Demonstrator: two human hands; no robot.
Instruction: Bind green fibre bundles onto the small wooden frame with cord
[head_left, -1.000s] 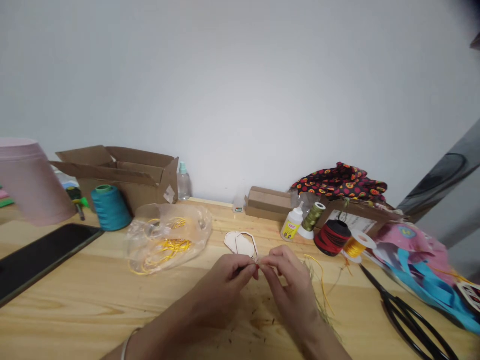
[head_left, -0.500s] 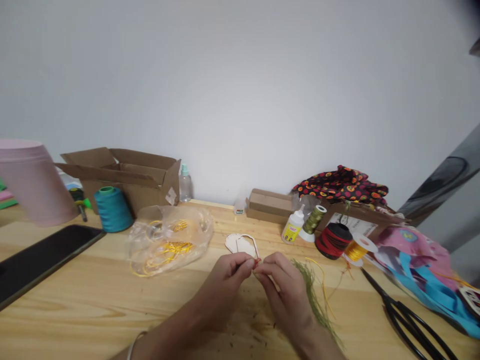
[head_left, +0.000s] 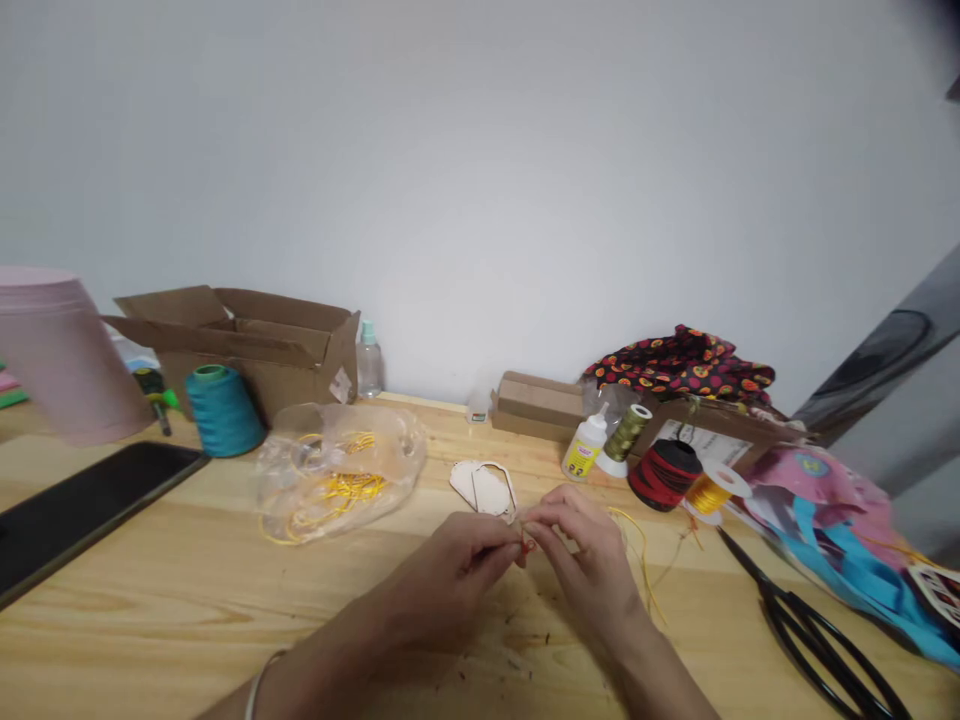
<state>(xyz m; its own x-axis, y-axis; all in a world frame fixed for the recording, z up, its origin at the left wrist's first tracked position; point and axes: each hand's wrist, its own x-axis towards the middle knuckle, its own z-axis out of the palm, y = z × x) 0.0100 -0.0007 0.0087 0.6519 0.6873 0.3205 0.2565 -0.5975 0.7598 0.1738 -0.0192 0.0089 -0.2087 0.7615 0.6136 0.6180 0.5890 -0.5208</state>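
Observation:
My left hand (head_left: 480, 555) is closed, thumb and forefinger pinched at a small red knotted cord (head_left: 527, 546). Right beside it, the fingertips of my right hand (head_left: 574, 535) press together at a thin strand by the same cord; the strand is too fine to make out clearly. A flat pale cutout piece (head_left: 487, 488) with a dark outline lies just beyond my fingertips, and I cannot tell whether the cord is joined to it. Loose yellow cord (head_left: 643, 560) lies to the right of my right hand.
Black scissors (head_left: 799, 620) lie at the right. Behind stand a glue bottle (head_left: 583, 450), a green thread spool (head_left: 627, 438), a red-black thread cone (head_left: 664, 475) and a yellow spool (head_left: 712, 492). Leftward are a plastic bag (head_left: 341, 470), teal thread cone (head_left: 223, 412), cardboard box (head_left: 300, 375) and phone (head_left: 97, 515).
Both hands have shifted slightly, with the red cord now lower and further right. The green thread bundle beside my right hand no longer shows. The view has tilted a little.

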